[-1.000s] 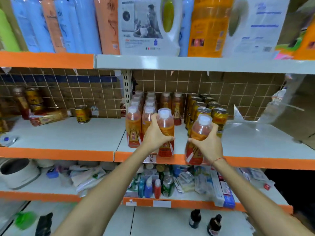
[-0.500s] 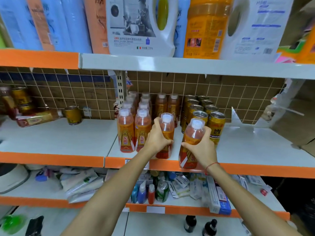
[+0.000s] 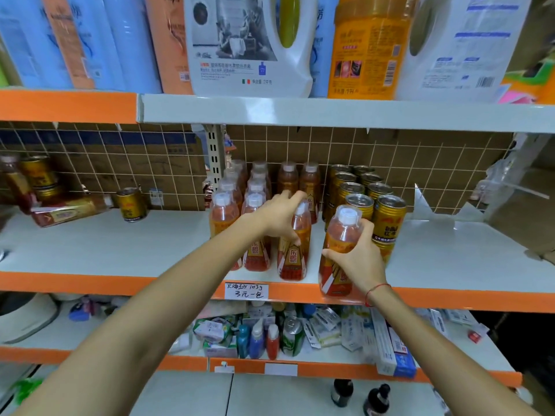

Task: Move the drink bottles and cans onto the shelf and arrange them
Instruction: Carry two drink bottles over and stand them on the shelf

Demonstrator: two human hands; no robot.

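**Two orange bottles in hand at the shelf's front edge**

The right hand [image 3: 362,259] has its grip curled round the front right bottle [image 3: 338,250], thumb across the label and fingers wrapped behind just under the white cap; the bottle leans a little to the right, its base at the orange front lip of the shelf [image 3: 120,244]. The left hand [image 3: 277,219] reaches over the front middle bottle [image 3: 292,253], its grip closed on the neck and shoulder with the thumb down the side and the fingers spread past the cap; this bottle stands upright on the shelf, just beside the two rows of bottles [image 3: 237,205] to its left. Behind it stand two darker bottles [image 3: 298,178] against the grid back panel. The gold cans [image 3: 365,193] stand in two rows just behind and to the right of the right hand's bottle, the nearest one close to the fingers.

Farther left on the same pale shelf are a lone gold can [image 3: 130,204], a bottle lying on its side [image 3: 67,210] and stacked cans near the edge of view. A handwritten price tag [image 3: 247,290] hangs on the lip below the bottles. The shelf above carries large detergent jugs [image 3: 249,46]; the one below holds a jumble of small packets and bottles [image 3: 288,331]
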